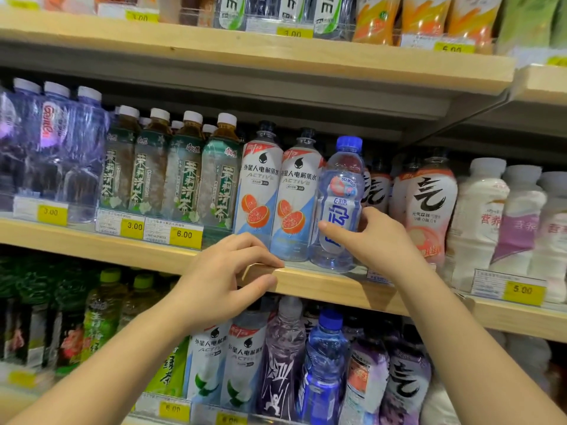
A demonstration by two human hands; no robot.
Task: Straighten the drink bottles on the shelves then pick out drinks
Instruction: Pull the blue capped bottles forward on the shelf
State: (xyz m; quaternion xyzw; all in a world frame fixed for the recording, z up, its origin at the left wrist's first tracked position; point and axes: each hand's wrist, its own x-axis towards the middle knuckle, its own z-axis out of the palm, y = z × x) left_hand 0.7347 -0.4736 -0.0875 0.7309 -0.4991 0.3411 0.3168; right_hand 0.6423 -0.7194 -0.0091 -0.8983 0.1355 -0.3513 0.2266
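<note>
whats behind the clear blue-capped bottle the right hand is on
Behind the clear blue-capped bottle, held by the right hand, a dark-capped white bottle with black brush lettering peeks out. The row farther back is covered.

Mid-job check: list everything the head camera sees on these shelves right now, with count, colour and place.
Water bottles: three showing, clear, white caps, middle shelf far left.
Tea bottles: four in front, green labels, middle shelf.
Grapefruit bottles: two, white, middle shelf centre.
Blue-capped bottle: one, clear, tilted, middle shelf.
Peach bottle: one in front, white-pink, right.
Milky bottles: three, white, far right.
Price tags: several, yellow, shelf edges.
Left hand: on shelf edge.
Right hand: grip on the blue-capped bottle.
</note>
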